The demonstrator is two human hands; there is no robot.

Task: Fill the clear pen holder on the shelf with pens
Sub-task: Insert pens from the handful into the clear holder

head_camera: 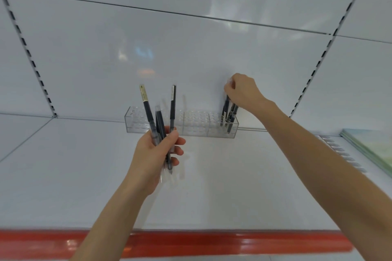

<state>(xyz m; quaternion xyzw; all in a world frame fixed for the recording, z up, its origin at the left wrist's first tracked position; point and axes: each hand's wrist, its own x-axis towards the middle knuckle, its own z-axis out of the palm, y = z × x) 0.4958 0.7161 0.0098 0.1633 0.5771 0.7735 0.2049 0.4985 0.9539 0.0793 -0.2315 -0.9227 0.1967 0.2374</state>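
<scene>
A clear pen holder (191, 124) with several compartments stands at the back of the white shelf (233, 186), against the rear panel. Its rightmost compartment holds a few dark pens (231, 115). My right hand (244, 91) is above that compartment and pinches the top of one dark pen (226, 106) that stands in it. My left hand (158, 154) is in front of the holder's left half and grips a bunch of three dark pens (160, 121) that fan upward.
A stack of pale green sheets (373, 148) lies on the shelf at the far right, beside a row of small grey items (339, 150). A red strip (212, 243) runs along the shelf's front edge. Slotted uprights (314, 74) flank the rear panel.
</scene>
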